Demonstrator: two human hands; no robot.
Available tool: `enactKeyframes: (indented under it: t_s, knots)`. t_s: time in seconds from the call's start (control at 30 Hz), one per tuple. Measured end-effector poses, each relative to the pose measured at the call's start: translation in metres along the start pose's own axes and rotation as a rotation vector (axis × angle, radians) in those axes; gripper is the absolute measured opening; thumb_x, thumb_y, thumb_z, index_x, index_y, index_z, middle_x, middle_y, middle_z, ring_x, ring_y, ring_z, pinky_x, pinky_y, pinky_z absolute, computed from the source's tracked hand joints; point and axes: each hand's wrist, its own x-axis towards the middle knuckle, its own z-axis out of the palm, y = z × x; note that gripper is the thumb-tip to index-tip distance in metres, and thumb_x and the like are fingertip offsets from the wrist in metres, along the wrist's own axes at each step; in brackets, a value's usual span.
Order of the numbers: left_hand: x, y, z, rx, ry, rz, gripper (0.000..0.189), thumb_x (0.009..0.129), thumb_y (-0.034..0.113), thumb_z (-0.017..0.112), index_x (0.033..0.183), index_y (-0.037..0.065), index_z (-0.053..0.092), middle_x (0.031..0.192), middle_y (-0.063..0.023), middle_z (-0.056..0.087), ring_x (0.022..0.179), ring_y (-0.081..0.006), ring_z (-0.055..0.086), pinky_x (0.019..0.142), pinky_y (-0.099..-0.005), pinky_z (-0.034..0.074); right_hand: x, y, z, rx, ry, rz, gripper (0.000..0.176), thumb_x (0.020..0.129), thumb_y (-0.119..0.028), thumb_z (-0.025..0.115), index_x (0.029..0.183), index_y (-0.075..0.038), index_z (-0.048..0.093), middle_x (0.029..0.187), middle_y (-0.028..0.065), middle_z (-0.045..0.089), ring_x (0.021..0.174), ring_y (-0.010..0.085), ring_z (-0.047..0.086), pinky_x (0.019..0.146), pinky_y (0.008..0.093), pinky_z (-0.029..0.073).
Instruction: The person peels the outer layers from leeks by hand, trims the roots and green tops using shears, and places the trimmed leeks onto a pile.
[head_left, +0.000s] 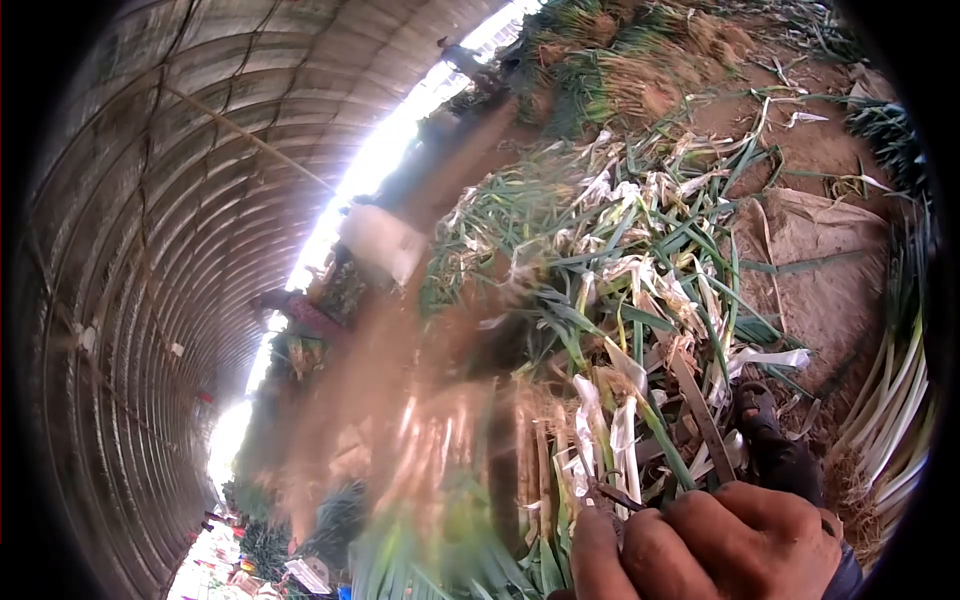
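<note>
Cannot read any lettering on the white object (385, 243) left of centre: too blurred. Bends the left hand (725, 545) into a fist at bottom right, knuckles towards the camera, wrist towards the right edge. Has it folded closed; cannot tell around what, with a narrow dull strip (700, 415) just above. Cannot pick out the right hand or its grip. Has green onions (435, 425) at bottom centre, left of the fist, motion-smeared, below loose leaves (645, 225).
</note>
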Motion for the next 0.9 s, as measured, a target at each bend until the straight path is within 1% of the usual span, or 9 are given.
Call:
enactKeyframes:
  t_s: [0.2, 0.3, 0.37, 0.4, 0.53, 0.63, 0.77, 0.8, 0.9]
  knots:
    - [0.000, -0.002, -0.001, 0.013, 0.014, 0.002, 0.019, 0.088, 0.002, 0.063, 0.106, 0.006, 0.067, 0.107, -0.0132, 0.063, 0.094, -0.0327, 0.060, 0.084, -0.0438, 0.047, 0.002, -0.003, -0.008, 0.031, -0.017, 0.010, 0.030, 0.080, -0.007, 0.062, 0.106, 0.008, 0.064, 0.073, 0.0067, 0.051, 0.056, 0.0160, 0.048, 0.045, 0.0284, 0.036]
    - [0.001, -0.002, -0.001, 0.016, 0.020, 0.006, 0.019, 0.088, 0.003, 0.063, 0.107, 0.006, 0.067, 0.107, -0.0130, 0.063, 0.094, -0.0324, 0.060, 0.084, -0.0436, 0.047, 0.009, -0.008, -0.024, 0.007, -0.070, 0.055, 0.028, 0.088, -0.011, 0.061, 0.109, 0.007, 0.065, 0.078, 0.0083, 0.056, 0.059, 0.0169, 0.052, 0.046, 0.0293, 0.039]
    - [0.002, -0.003, 0.000, 0.023, 0.027, 0.010, 0.019, 0.088, 0.003, 0.063, 0.107, 0.006, 0.067, 0.107, -0.0129, 0.063, 0.094, -0.0321, 0.060, 0.084, -0.0435, 0.047, 0.016, -0.008, -0.040, 0.101, -0.241, 0.091, 0.029, 0.089, -0.012, 0.060, 0.111, 0.007, 0.064, 0.079, 0.0086, 0.057, 0.059, 0.0172, 0.053, 0.046, 0.0297, 0.040]
    - [0.002, -0.002, 0.000, 0.026, 0.030, 0.012, 0.019, 0.088, 0.004, 0.063, 0.107, 0.006, 0.067, 0.107, -0.0129, 0.063, 0.094, -0.0320, 0.060, 0.084, -0.0435, 0.047, 0.013, -0.010, -0.038, 0.084, -0.193, 0.107, 0.031, 0.092, -0.016, 0.062, 0.113, 0.007, 0.064, 0.082, 0.0089, 0.058, 0.060, 0.0178, 0.054, 0.047, 0.0300, 0.042]
    - [0.000, -0.003, 0.002, 0.035, 0.042, 0.016, 0.019, 0.089, 0.004, 0.063, 0.108, 0.007, 0.067, 0.108, -0.0127, 0.063, 0.094, -0.0315, 0.060, 0.084, -0.0433, 0.047, 0.017, -0.012, -0.049, 0.118, -0.269, 0.094, 0.036, 0.094, -0.021, 0.064, 0.117, 0.007, 0.062, 0.083, 0.0090, 0.059, 0.060, 0.0181, 0.054, 0.048, 0.0302, 0.043]
    - [-0.004, -0.004, 0.009, 0.031, 0.049, 0.034, 0.019, 0.089, 0.005, 0.063, 0.108, 0.007, 0.067, 0.108, -0.0125, 0.063, 0.094, -0.0311, 0.060, 0.084, -0.0431, 0.047, 0.015, -0.014, -0.055, 0.113, -0.311, 0.083, 0.035, 0.095, -0.022, 0.064, 0.115, 0.006, 0.063, 0.082, 0.0095, 0.060, 0.059, 0.0184, 0.054, 0.048, 0.0306, 0.043]
    - [-0.004, -0.002, 0.012, 0.033, 0.069, 0.048, 0.019, 0.090, 0.006, 0.063, 0.109, 0.007, 0.067, 0.108, -0.0124, 0.063, 0.094, -0.0306, 0.060, 0.084, -0.0430, 0.047, 0.013, -0.021, -0.058, 0.103, -0.210, 0.089, 0.039, 0.097, -0.026, 0.062, 0.120, 0.006, 0.058, 0.084, 0.0107, 0.063, 0.058, 0.0202, 0.057, 0.047, 0.0320, 0.043]
    - [-0.004, -0.003, 0.010, 0.036, 0.073, 0.038, 0.020, 0.090, 0.006, 0.063, 0.109, 0.007, 0.067, 0.108, -0.0123, 0.063, 0.094, -0.0305, 0.060, 0.084, -0.0429, 0.047, 0.015, -0.022, -0.063, 0.101, -0.262, 0.089, 0.040, 0.098, -0.026, 0.060, 0.123, 0.005, 0.056, 0.083, 0.0084, 0.061, 0.062, 0.0191, 0.058, 0.048, 0.0310, 0.044]
    - [-0.005, -0.004, 0.008, 0.043, 0.082, 0.035, 0.020, 0.090, 0.006, 0.063, 0.109, 0.008, 0.067, 0.109, -0.0122, 0.063, 0.094, -0.0301, 0.060, 0.084, -0.0428, 0.047, 0.006, -0.018, -0.077, 0.064, -0.345, -0.014, 0.043, 0.073, -0.011, 0.069, 0.114, 0.003, 0.066, 0.098, 0.0166, 0.068, 0.076, 0.0253, 0.069, 0.060, 0.0304, 0.056]
